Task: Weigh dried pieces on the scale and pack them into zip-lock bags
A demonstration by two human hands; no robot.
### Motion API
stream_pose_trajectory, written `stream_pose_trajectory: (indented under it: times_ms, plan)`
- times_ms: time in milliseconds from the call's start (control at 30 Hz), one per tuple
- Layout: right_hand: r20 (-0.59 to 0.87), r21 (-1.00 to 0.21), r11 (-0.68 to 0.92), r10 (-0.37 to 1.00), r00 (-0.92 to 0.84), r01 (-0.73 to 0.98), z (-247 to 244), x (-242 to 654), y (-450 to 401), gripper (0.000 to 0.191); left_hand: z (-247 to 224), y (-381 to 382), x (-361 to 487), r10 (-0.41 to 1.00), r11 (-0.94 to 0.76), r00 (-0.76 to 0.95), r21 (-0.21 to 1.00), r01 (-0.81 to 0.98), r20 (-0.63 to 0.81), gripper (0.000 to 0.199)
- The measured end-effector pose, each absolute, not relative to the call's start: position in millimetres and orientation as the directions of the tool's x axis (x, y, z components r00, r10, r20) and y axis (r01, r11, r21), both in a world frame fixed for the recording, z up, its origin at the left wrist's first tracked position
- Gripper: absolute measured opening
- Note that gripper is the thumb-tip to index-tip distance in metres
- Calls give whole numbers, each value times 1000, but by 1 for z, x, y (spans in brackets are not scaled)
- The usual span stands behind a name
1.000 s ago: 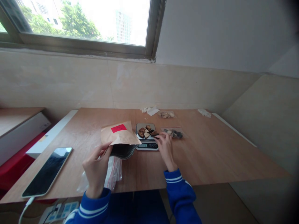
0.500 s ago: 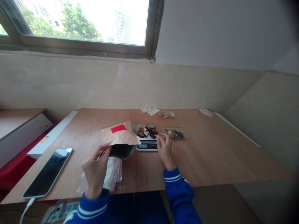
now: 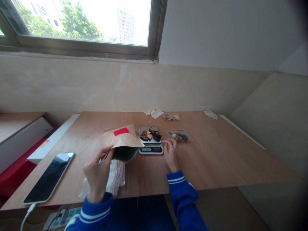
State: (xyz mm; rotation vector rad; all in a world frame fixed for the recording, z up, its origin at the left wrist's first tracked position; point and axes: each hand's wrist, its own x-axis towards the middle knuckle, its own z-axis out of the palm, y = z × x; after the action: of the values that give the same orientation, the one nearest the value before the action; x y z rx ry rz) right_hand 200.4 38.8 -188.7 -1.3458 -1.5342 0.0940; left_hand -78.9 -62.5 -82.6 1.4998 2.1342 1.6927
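My left hand (image 3: 99,170) pinches the edge of a brown paper pouch (image 3: 122,138) with a red label; its dark mouth opens toward me. Right of the pouch stands a small kitchen scale (image 3: 151,149) with a lit display. Dried brown slices (image 3: 151,134), perhaps mushroom, lie on its plate. Beside the scale's right edge is my right hand (image 3: 170,154), fingers bent and loosely apart, holding nothing that I can see. A clear bag of dark and pale pieces (image 3: 178,136) lies just beyond its fingertips.
Clear zip bags (image 3: 116,178) lie under my left hand. A phone (image 3: 49,178) with a white cable is at the left. Near the wall are another small bag (image 3: 171,117), white paper scraps (image 3: 156,113) and a crumpled white piece (image 3: 210,115). A power strip (image 3: 64,218) sits below the table edge.
My right hand has drawn back slightly from the slices on the plate to the scale's right side. My left hand still holds the pouch in nearly the same place.
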Motion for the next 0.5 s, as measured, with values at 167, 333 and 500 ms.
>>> stream_pose_trajectory:
  times_ms: [167, 333, 500]
  plan:
    - [611, -650, 369, 774, 168, 664, -194, 201, 39, 26, -81, -61, -79, 687, -55, -533, 767, 639, 494, 25]
    - [646, -631, 396, 744, 169, 667, -186, 199, 38, 26, -80, -61, -79, 696, -52, -533, 774, 631, 481, 25]
    - [713, -605, 543, 695, 92, 582, -146, 172, -4, 27, -81, -63, -75, 696, -59, -528, 771, 634, 487, 24]
